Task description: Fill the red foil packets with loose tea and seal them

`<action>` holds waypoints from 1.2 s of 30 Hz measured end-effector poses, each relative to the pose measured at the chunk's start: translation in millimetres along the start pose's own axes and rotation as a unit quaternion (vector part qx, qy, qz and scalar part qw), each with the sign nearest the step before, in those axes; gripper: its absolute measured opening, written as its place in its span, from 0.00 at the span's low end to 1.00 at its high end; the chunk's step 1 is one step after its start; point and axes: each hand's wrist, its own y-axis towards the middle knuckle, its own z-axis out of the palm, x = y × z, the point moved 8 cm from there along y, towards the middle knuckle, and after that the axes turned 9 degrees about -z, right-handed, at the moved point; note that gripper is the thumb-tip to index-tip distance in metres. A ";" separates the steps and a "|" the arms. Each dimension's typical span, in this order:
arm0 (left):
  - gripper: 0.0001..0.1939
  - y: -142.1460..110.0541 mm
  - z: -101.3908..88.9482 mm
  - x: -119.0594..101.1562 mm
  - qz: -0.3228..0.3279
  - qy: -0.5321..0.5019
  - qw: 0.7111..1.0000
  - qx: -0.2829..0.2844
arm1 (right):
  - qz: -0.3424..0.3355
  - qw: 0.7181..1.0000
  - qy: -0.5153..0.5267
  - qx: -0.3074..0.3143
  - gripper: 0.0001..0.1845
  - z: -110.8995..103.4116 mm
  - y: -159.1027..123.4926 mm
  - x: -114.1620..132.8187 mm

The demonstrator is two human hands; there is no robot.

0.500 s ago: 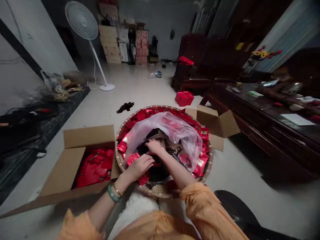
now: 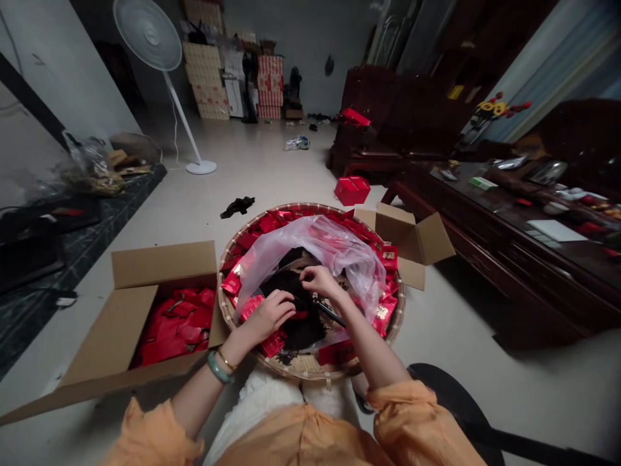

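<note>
A round woven bamboo tray (image 2: 310, 366) sits on the floor before my knees, with many red foil packets (image 2: 264, 223) lying around its inner edge. A heap of dark, crumbly tea-like leaves (image 2: 298, 320) fills the middle, partly under a clear plastic bag (image 2: 315, 249). My left hand (image 2: 266, 317) curls at the heap's near left edge, beside a red packet. My right hand (image 2: 317, 281) hangs pinched over the heap, under the bag's edge. Just below it lies a small black-handled tool (image 2: 330, 313). Whether either hand holds something small, I cannot tell.
An open cardboard box (image 2: 145, 272) of red packets stands left of the tray, and another open box (image 2: 407, 236) touches its far right. A red carton (image 2: 352, 190), a black cloth (image 2: 237, 207), a dark wooden sideboard (image 2: 485, 239) and a floor fan (image 2: 150, 35) stand beyond.
My right hand has moved right over the heap, showing more dark leaves and the black-handled tool. My left hand has shifted slightly. The whole view has shifted a little.
</note>
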 end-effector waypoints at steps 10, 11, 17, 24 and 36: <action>0.08 8.5 8.0 5.6 -0.001 -0.016 1.000 -0.011 | -0.086 0.994 0.051 -0.035 0.09 -26.8 -46.0 71.4; 0.08 8.3 7.9 5.5 -0.001 -0.015 1.000 -0.009 | -0.087 0.995 0.036 -0.031 0.11 -24.6 -46.6 73.8; 0.08 6.9 2.9 2.5 -0.001 -0.023 1.000 -0.012 | -0.082 0.997 0.000 0.003 0.20 -18.1 -52.8 76.2; 0.08 6.1 2.1 0.8 0.007 -0.022 1.000 -0.014 | -0.115 0.991 -0.027 -0.057 0.17 -28.5 -57.3 85.2; 0.09 5.4 0.8 0.1 0.000 -0.014 1.000 -0.014 | -0.134 0.987 -0.072 -0.051 0.15 -9.6 -62.2 78.4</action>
